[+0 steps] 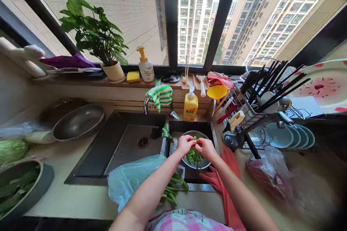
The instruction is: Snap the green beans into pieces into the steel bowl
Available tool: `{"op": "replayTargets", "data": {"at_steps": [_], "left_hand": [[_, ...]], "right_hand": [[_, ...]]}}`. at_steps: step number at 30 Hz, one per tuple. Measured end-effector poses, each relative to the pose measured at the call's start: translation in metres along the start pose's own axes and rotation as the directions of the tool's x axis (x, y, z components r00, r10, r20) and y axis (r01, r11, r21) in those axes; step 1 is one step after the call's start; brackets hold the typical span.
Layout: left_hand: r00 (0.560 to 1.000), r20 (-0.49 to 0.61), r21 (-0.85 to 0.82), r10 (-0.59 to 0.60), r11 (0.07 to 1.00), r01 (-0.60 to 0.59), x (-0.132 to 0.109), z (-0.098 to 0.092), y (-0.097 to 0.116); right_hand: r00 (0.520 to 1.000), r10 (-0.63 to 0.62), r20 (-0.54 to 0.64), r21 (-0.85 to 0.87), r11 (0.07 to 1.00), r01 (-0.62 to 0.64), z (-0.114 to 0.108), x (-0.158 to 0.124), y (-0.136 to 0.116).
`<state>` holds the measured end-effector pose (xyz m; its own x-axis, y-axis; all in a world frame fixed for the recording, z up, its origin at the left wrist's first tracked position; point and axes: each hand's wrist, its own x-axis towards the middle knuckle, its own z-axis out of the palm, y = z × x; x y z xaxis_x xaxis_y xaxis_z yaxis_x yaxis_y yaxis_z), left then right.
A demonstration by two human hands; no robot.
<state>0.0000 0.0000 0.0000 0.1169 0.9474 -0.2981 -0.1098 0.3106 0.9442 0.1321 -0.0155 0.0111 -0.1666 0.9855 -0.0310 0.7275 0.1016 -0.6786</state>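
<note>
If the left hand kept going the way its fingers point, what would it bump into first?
Probably the right hand: the left hand points across at it, and both pinch one green bean above the metal bowl. The hands almost touch, though depth is hard to judge.

Both forearms bare, no sleeves, no rings or watch visible; pink-and-white checked garment (184,221) at waist.

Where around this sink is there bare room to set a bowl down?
The left basin is bare, between tap and blue bag. The counter strip between it and the greens bowl is free too. Crowded: the right basin, where left hand and right hand pinch a bean over a steel bowl, and the rack and bags at right.
</note>
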Motion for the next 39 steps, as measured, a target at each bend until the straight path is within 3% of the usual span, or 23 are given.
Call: {"op": "replayTargets", "data": {"at_steps": [6,9,15,20,25,28,31,35,39], "left_hand": [[0.999,0.023,-0.036,-0.03,0.999,0.03,-0.002,-0.005,-0.007],[0.996,0.051,-0.071,-0.068,0.995,0.072,-0.004,-0.007,-0.009],[0.977,0.132,-0.111,-0.165,0.977,0.18,-0.01,-0.013,-0.013],[0.968,0.148,-0.122,-0.202,0.968,0.221,-0.013,-0.011,-0.017],[0.988,0.064,-0.079,-0.141,0.986,0.146,-0.01,-0.007,-0.026],[0.996,0.042,0.138,-0.079,0.988,0.073,-0.01,-0.008,-0.034],[1.0,0.023,0.298,0.003,0.954,-0.01,-0.013,-0.008,-0.04],[0.999,0.039,0.269,-0.012,0.963,0.001,-0.017,-0.005,-0.037],[0.98,0.17,0.175,-0.105,0.982,0.075,-0.023,-0.005,-0.023]], "right_hand": [[0.998,0.062,0.024,0.025,0.998,-0.063,0.009,0.002,-0.002],[0.985,0.145,0.092,0.174,0.972,-0.159,0.015,0.002,0.003],[0.912,0.289,0.292,0.531,0.744,-0.406,0.024,-0.003,0.01],[0.855,0.325,0.405,0.659,0.544,-0.519,0.025,-0.007,0.008],[0.853,0.427,0.301,0.74,0.459,-0.491,0.032,-0.007,0.009],[0.856,0.466,0.223,0.8,0.414,-0.434,0.033,-0.008,0.01],[0.879,0.424,0.22,0.775,0.472,-0.421,0.032,-0.009,0.011],[0.898,0.397,0.191,0.715,0.571,-0.404,0.033,-0.009,0.017],[0.909,0.35,0.226,0.799,0.467,-0.378,0.034,-0.008,0.023]]}}
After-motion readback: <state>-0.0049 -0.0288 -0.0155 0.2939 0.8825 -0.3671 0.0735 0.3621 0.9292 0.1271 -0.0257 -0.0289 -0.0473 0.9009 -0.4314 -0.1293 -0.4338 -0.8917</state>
